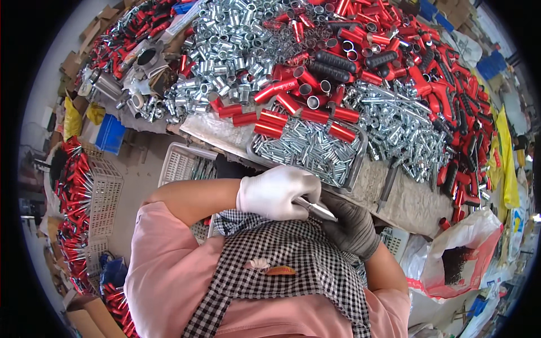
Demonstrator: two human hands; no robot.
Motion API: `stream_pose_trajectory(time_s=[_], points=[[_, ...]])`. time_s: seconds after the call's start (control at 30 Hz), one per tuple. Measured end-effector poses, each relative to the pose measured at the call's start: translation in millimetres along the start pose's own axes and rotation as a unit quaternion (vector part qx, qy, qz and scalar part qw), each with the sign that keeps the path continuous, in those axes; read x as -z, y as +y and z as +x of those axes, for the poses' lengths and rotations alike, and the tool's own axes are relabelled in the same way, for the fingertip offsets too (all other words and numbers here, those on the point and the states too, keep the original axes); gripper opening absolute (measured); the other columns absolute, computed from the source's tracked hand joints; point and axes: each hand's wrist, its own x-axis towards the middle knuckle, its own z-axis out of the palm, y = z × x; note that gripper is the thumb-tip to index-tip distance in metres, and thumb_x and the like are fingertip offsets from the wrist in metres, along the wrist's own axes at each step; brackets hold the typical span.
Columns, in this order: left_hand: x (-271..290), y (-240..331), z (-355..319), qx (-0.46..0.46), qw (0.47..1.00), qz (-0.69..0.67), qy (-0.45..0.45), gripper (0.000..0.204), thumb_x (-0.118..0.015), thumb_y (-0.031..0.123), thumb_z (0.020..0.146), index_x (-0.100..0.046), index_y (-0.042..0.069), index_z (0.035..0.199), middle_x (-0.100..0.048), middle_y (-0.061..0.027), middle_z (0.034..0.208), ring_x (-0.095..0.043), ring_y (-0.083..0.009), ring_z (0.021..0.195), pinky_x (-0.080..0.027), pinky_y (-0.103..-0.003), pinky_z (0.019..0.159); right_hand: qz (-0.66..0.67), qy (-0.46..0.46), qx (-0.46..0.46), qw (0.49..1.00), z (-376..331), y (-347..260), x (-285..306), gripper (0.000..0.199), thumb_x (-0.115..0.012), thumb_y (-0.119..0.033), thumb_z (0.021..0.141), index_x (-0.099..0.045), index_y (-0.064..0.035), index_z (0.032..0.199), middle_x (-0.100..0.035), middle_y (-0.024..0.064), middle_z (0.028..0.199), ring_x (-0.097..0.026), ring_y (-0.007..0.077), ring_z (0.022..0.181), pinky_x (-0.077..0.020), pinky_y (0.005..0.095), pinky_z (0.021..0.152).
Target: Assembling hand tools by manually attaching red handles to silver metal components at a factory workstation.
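My left hand (282,192), in a white glove, is closed round a slim silver metal part (316,209) held in front of my chest. The far end of that part reaches to my right hand (354,226), which wears a dark grey glove and has its fingers curled against it. Its exact kind cannot be made out. Just beyond my hands, a metal tray (356,169) holds many small silver pins (307,147). Several red tubes (270,123) lie on the tray's far edge and beside it.
Heaps of silver sleeves (231,50) and red tool handles (434,90) cover the bench. A dark metal bar (389,183) lies right of the tray. White plastic baskets (106,197) with red-handled tools stand at left, beside a blue bin (110,135). A white sack (456,253) stands at right.
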Motion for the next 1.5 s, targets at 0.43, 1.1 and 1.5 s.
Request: stream_pose_trajectory(time_s=[0.43,1.1,1.5], points=[[55,-8,8,-0.016,1.0,0.008,-0.005,0.043,-0.07,0.026,0.085,-0.058,0.001,0.118,-0.063,-0.0201,0.112,-0.063,-0.034,0.105,-0.051,-0.043,0.089,0.046,0.015,0.026,0.998,-7,12,-4,0.053,-0.067,-0.013,0.084,-0.054,-0.0025,0.134,-0.065,0.0185,0.113,-0.066,0.0278,0.1,-0.0518,0.0361,0.087],[61,-36,-2,-0.034,0.953,-0.175,0.247,0.052,-0.048,0.01,0.095,-0.033,0.003,0.145,-0.058,-0.0204,0.12,-0.063,-0.0292,0.103,-0.053,-0.042,0.091,0.409,0.109,-0.188,0.886,-23,4,-21,0.068,-0.069,-0.044,0.089,-0.05,0.0016,0.136,-0.064,0.0036,0.094,-0.057,0.0085,0.073,-0.0446,0.0213,0.063],[24,-39,13,-0.013,0.767,-0.595,0.241,0.053,-0.047,0.001,0.09,-0.037,0.007,0.142,-0.053,-0.0213,0.128,-0.057,-0.0389,0.117,-0.048,-0.058,0.098,0.51,0.058,-0.212,0.832,-19,-12,-20,0.07,-0.07,-0.049,0.086,-0.053,-0.0004,0.133,-0.055,-0.0009,0.068,-0.045,0.007,0.047,-0.0312,0.0212,0.044]])
